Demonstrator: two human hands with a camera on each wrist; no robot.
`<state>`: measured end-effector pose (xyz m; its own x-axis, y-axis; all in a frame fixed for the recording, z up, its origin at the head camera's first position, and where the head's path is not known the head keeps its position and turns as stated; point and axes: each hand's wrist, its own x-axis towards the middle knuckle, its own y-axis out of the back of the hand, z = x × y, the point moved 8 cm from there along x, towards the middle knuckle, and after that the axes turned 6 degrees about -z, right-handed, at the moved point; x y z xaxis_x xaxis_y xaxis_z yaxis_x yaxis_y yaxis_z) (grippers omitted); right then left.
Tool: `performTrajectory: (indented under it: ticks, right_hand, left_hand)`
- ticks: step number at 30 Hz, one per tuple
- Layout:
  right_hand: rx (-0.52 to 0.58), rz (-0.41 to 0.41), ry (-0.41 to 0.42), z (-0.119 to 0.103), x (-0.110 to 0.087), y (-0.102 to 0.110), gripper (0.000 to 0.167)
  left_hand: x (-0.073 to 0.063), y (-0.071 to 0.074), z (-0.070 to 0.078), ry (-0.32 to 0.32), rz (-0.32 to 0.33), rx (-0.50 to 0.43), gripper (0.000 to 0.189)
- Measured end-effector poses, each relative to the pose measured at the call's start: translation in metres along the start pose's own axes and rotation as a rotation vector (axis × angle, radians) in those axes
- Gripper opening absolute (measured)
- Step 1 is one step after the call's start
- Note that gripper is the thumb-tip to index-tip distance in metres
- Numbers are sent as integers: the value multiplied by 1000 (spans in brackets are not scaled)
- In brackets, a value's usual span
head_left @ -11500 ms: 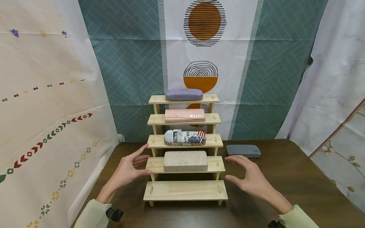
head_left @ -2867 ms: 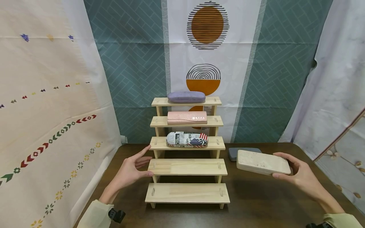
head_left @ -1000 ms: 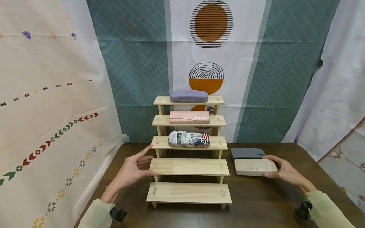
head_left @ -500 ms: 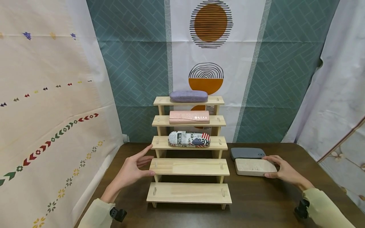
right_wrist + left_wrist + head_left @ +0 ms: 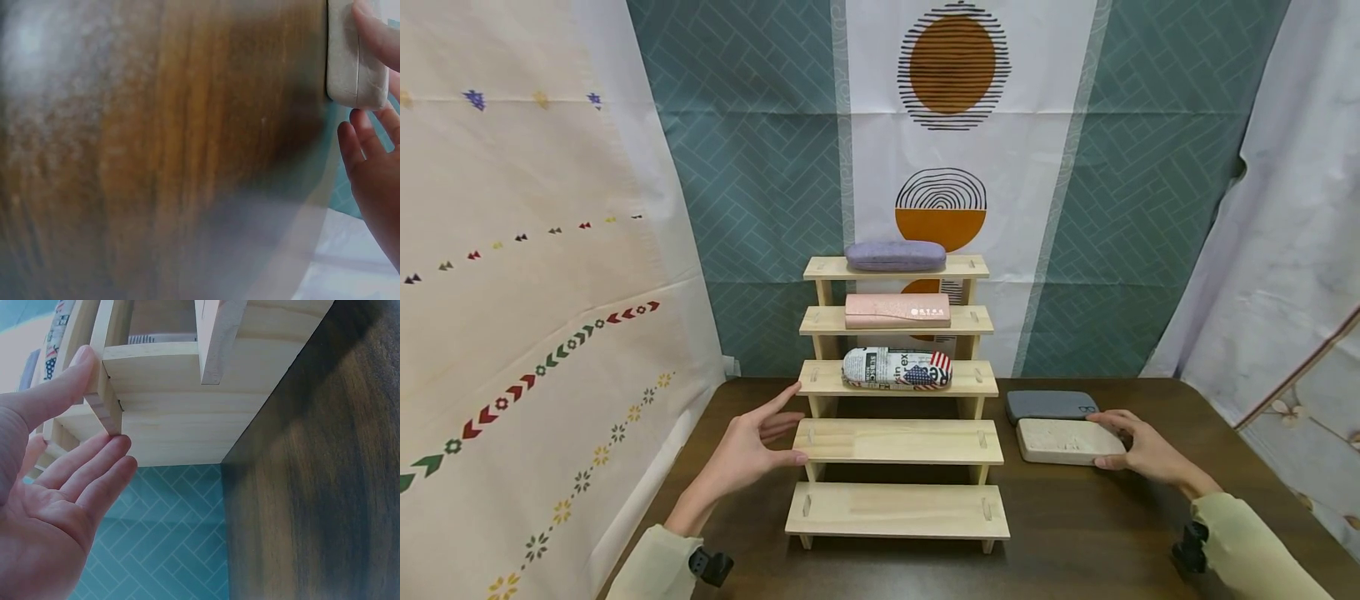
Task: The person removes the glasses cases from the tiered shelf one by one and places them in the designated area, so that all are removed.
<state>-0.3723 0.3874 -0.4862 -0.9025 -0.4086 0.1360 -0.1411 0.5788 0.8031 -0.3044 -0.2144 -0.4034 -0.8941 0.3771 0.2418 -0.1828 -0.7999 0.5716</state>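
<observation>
My right hand (image 5: pixel 1146 450) holds the right end of a beige glasses case (image 5: pixel 1060 442), thumb at the front and fingers at the back. The case lies on the table right of the stepped wooden stand (image 5: pixel 898 510), just in front of a grey-blue glasses case (image 5: pixel 1048 405). At the stand's left side my left hand (image 5: pixel 748 442) grips the end of the second shelf from the bottom. In the left wrist view its thumb (image 5: pixel 78 369) presses one side of that shelf board, and other fingers (image 5: pixel 115 447) touch its end.
Higher shelves bear a newspaper-print glasses case (image 5: pixel 897 369), a pink glasses case (image 5: pixel 897 311) and a purple glasses case (image 5: pixel 896 256). The two lowest shelves are bare. Cloth hangings (image 5: pixel 760 208) enclose the dark wooden table (image 5: pixel 1075 550).
The beige case was on the second shelf, then in the air in my right hand, and now lies on the table. The last second shows almost no motion. My left hand stays at the stand.
</observation>
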Motion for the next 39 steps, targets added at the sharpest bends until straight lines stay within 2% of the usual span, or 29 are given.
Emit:
performTrajectory:
  ticks: [9,25,39]
  right_hand:
    - [28,37,-4,-1,0,4,70]
    - [67,44,-27,0,1,8,68]
    - [54,48,3,-1,1,7,68]
  left_hand:
    - [0,0,-1,-7,2,-4,103]
    - [0,0,-2,-9,0,-7,103]
    - [0,0,-3,-4,3,-8,104]
